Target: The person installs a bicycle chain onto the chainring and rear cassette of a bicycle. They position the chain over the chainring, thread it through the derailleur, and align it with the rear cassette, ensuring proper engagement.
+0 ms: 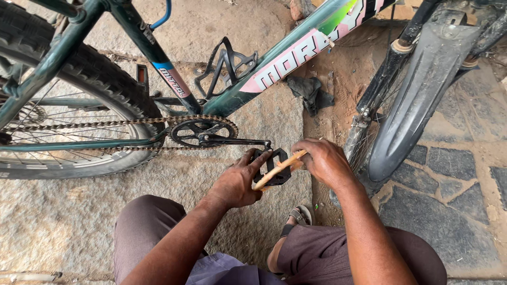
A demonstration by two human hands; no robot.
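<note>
A dark green bicycle (232, 100) stands in front of me on a stone slab. Its black pedal (275, 164) sits at the end of the crank arm (240, 141), which points right from the chainring (203, 131). My left hand (237, 182) grips the pedal from the left, fingers curled over its edge. My right hand (322, 158) holds a slim tan wooden stick (277, 170) that lies slantwise across the pedal's face. The stick's lower end rests against my left hand.
The rear wheel (79, 105) and chain (105, 124) fill the left. The front wheel's black mudguard (412, 105) stands close to my right forearm. A dark rag (311, 92) lies on the dirt behind. A bottle cage (227, 66) sits on the frame. My sandalled foot (298, 216) is below the pedal.
</note>
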